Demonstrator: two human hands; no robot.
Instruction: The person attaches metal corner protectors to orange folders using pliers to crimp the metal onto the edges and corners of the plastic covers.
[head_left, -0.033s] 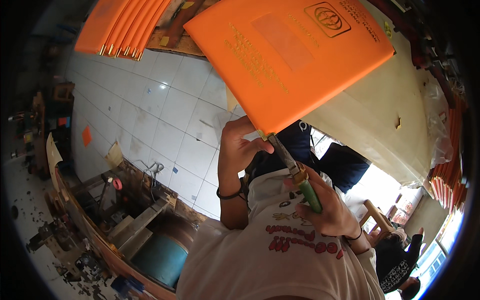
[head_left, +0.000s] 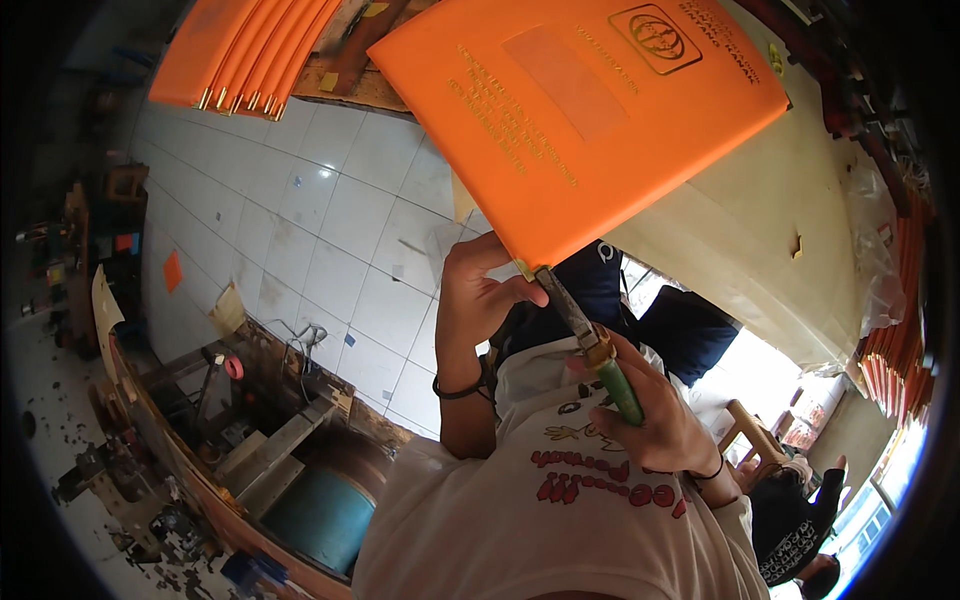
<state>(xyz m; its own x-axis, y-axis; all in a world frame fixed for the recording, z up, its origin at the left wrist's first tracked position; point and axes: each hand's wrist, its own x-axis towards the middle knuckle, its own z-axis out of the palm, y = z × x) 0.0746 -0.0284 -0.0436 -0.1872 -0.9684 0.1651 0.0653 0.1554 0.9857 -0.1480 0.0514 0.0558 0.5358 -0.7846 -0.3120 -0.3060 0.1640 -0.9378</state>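
Here's a pale T-shirt (head_left: 540, 530) filling the lower centre, red lettering (head_left: 595, 475) and a little drawing (head_left: 572, 432) across it (upside down from here!). Dark bands: one (head_left: 460, 391) rings the left wrist (head_left: 461, 368), a thinner one (head_left: 713, 467) the right wrist (head_left: 716, 484).

I watch from afar through the left of two wide fisheye cameras worn on the head, looking steeply down, picture upright. The orange cover (head_left: 590, 120) is close to my lens and looms large. Below it I look straight down onto the wearer's shirt (head_left: 470, 510); left of it, my view drops past to the tiled floor (head_left: 300, 235), farther off, with straight edges bending outward from the cover
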